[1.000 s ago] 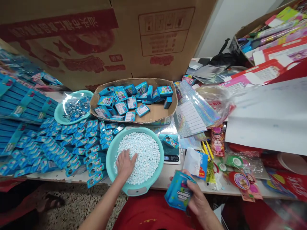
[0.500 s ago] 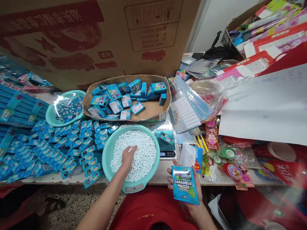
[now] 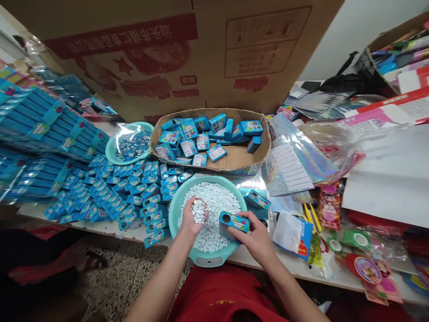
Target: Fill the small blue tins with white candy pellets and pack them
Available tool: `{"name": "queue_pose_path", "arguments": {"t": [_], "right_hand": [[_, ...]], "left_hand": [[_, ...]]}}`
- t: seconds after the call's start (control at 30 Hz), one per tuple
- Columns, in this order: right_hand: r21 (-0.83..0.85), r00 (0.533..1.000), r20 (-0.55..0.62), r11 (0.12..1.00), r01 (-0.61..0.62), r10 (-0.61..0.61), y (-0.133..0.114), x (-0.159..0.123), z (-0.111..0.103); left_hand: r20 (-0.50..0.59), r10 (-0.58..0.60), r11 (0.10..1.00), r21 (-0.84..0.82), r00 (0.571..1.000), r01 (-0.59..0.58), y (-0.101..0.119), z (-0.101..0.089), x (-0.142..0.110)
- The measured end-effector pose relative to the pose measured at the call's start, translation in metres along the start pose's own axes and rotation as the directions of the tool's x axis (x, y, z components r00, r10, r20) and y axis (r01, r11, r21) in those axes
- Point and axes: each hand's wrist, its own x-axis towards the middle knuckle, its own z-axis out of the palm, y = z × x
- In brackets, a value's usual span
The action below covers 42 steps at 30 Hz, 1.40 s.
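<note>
My left hand (image 3: pixel 191 222) is cupped palm up over the turquoise basin (image 3: pixel 173 214), its fingers curled round a handful of small white candies (image 3: pixel 199 211). More loose white candies (image 3: pixel 217 201) fill the basin beneath. Over the basin's right side, my right hand (image 3: pixel 256 238) grips a blue candy box (image 3: pixel 238 222) by its sides. The box's narrow top faces me and has a dark round hole. Just right of the basin, another blue box (image 3: pixel 259 199) with a hole lies on a scale, which is largely hidden.
A cut-down cardboard tray (image 3: pixel 231 162) with several blue boxes lies behind the basin. Rows of blue boxes (image 3: pixel 134 192) and a bowl of metal lids (image 3: pixel 110 152) are on the left. Plastic sheets, a yellow cutter (image 3: pixel 313 218) and packets lie right; a large carton (image 3: pixel 208 58) stands behind.
My left hand has come up from the candies with a handful. My right hand has brought the box leftward over the basin and turned its holed top into view. The camera view has swung left.
</note>
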Motion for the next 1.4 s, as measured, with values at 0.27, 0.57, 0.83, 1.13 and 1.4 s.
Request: {"name": "queue_pose_path", "arguments": {"t": [0.27,0.57,0.83,1.13,1.4], "right_hand": [[-0.479,0.921,0.135,0.79,0.384,-0.366,0.005,0.007,0.045],[-0.57,0.9,0.164,0.706,0.421,-0.404,0.002,0.002,0.047],[-0.558,0.912,0.173,0.726,0.402,-0.372,-0.001,0.004,0.045],[-0.561,0.919,0.194,0.73,0.39,-0.342,-0.004,0.005,0.043],[-0.55,0.922,0.183,0.741,0.384,-0.341,-0.005,0.009,0.045]], "left_hand": [[0.127,0.384,0.914,0.09,0.915,-0.396,0.0,0.029,-0.037],[0.09,0.488,0.848,0.189,0.868,-0.496,-0.004,0.032,-0.037],[0.105,0.504,0.828,0.225,0.857,-0.514,-0.005,0.035,-0.038],[0.11,0.509,0.815,0.258,0.854,-0.519,-0.007,0.028,-0.035],[0.079,0.496,0.822,0.279,0.865,-0.496,-0.01,0.029,-0.031]]}}
